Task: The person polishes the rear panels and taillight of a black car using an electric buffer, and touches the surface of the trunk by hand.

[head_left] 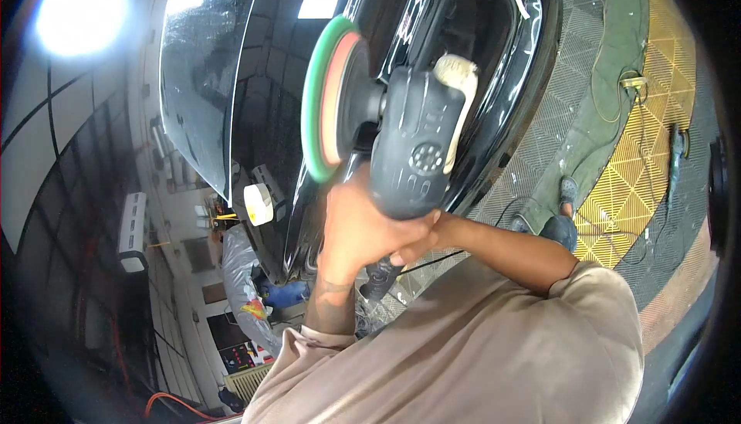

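Observation:
Both my hands are around a black polisher (pixel 413 134), lifted with its pad turned to the left. A green foam pad (pixel 315 107) with an orange layer behind it sits on the polisher's backing plate. My left hand (pixel 363 223) is closed on the machine just below its head. Against it, my right hand (pixel 421 242) wraps the handle, whose dark end (pixel 380 279) shows beneath the fingers. Behind the pad stands a glossy black car (pixel 270 76), which the pad overlaps in this view. A pale smeared patch marks the top of the polisher's housing.
A power cord trails from the handle toward the floor at right. Grey and yellow floor tiles (pixel 617 184) carry more cords and a small yellow fitting (pixel 634 83). Plastic sheeting (pixel 243 277) hangs at lower left, near a white round object (pixel 258 204). A bright lamp (pixel 82 11) shines at upper left.

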Demonstrator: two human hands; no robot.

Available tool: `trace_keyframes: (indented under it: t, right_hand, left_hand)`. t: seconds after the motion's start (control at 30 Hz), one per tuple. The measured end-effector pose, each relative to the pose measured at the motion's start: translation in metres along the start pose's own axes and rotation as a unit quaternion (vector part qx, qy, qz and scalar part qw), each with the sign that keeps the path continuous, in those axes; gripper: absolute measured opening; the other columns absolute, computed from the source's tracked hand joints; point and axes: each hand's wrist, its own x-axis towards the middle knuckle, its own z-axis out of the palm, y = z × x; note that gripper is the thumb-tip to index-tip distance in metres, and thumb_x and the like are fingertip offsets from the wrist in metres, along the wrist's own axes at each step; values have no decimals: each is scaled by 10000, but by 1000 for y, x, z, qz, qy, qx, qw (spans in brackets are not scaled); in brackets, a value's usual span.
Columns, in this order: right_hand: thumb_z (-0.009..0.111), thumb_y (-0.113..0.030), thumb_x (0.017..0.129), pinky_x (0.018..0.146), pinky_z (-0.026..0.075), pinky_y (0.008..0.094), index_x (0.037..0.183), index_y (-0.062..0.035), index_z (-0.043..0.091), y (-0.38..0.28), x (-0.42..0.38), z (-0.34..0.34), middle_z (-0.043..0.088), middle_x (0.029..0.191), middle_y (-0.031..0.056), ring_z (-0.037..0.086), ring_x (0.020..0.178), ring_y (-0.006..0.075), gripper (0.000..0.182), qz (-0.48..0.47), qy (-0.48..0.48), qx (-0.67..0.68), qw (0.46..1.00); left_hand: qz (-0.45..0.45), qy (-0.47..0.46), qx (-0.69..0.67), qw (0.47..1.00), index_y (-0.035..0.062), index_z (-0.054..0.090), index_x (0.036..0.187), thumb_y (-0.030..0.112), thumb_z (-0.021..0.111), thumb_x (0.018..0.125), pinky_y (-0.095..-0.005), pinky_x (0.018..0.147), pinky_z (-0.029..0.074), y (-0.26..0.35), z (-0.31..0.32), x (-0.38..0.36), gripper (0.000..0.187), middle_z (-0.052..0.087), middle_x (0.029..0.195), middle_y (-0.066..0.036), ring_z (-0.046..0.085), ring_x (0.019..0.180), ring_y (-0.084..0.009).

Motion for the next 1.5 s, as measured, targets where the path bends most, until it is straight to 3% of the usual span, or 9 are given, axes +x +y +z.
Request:
trace_keyframes:
  t: [0.07, 0.23, 0.43, 0.73, 0.93, 1.07, 1.27, 1.4, 1.5]
  right_hand:
    - [861, -138, 619, 987, 445, 337, 1231, -1, 591, -12, 1, -16, 636, 1172, 74, 570, 1114, 189, 684, 67, 23, 146, 987]
    - [782, 13, 633, 1025, 435, 345, 1242, 3, 579, -23, 13, -45, 609, 1214, 84, 551, 1177, 190, 642, -15, 5, 258, 966]
    - [880, -92, 607, 1059, 392, 367, 1311, -3, 548, -26, -2, -17, 590, 1266, 86, 506, 1226, 201, 784, 46, 23, 163, 985]
    - [816, -39, 641, 949, 481, 343, 1188, -2, 619, -39, 7, -40, 638, 1158, 71, 588, 1102, 200, 583, 19, 12, 169, 985]
    - [886, -279, 625, 942, 470, 334, 1172, -24, 630, -12, 2, -18, 667, 1106, 103, 611, 1047, 201, 655, 63, -41, -127, 989]
    - [887, -348, 620, 917, 491, 349, 1114, -25, 651, 10, -4, 6, 685, 1097, 118, 634, 1038, 207, 636, 155, -73, -149, 974]
    - [927, -319, 583, 976, 478, 367, 1187, -7, 609, 75, -13, 28, 674, 1139, 139, 628, 1082, 257, 750, 130, -81, -84, 985]
    - [930, -340, 573, 1006, 461, 375, 1220, 5, 580, 91, -19, 36, 644, 1189, 159, 605, 1126, 258, 813, 143, -63, -104, 982]
    - [928, -343, 574, 1011, 455, 374, 1215, 6, 582, 105, -21, 44, 639, 1198, 156, 597, 1137, 257, 808, 155, -56, -76, 983]
  left_hand:
    - [-27, -9, 23, 999, -41, 669, 925, 371, 842, 562, -395, 703, 566, 16, 4, 23, 576, 706, 816, -204, 719, 780, -341]
    - [-8, 2, 57, 998, -65, 655, 893, 433, 838, 560, -419, 713, 573, 26, 12, 61, 627, 695, 802, -240, 710, 777, -381]
    - [-26, -45, -12, 999, 9, 691, 958, 316, 835, 608, -354, 740, 563, 27, 2, 30, 487, 718, 837, -166, 723, 793, -278]
    - [-23, -16, 45, 999, -66, 658, 940, 396, 843, 560, -401, 710, 569, 25, 4, 50, 627, 707, 856, -227, 718, 789, -352]
    - [-37, -9, -17, 999, -42, 653, 954, 321, 864, 539, -357, 713, 559, -7, 3, -1, 591, 710, 826, -168, 721, 769, -254]
    - [-30, -24, -53, 998, -2, 664, 970, 265, 860, 559, -334, 711, 550, -30, 5, -35, 528, 709, 834, -115, 690, 746, -195]
    - [-11, 27, -78, 997, -10, 707, 943, 253, 860, 566, -331, 723, 573, -66, 18, -83, 484, 735, 853, -134, 728, 772, -213]
    - [-85, -50, -63, 993, -5, 704, 987, 248, 863, 567, -347, 782, 566, -78, 19, -90, 515, 734, 915, -142, 725, 841, -221]
    - [-52, -32, -65, 996, -5, 706, 965, 251, 864, 570, -341, 753, 569, -92, 25, -102, 496, 733, 880, -135, 724, 804, -215]
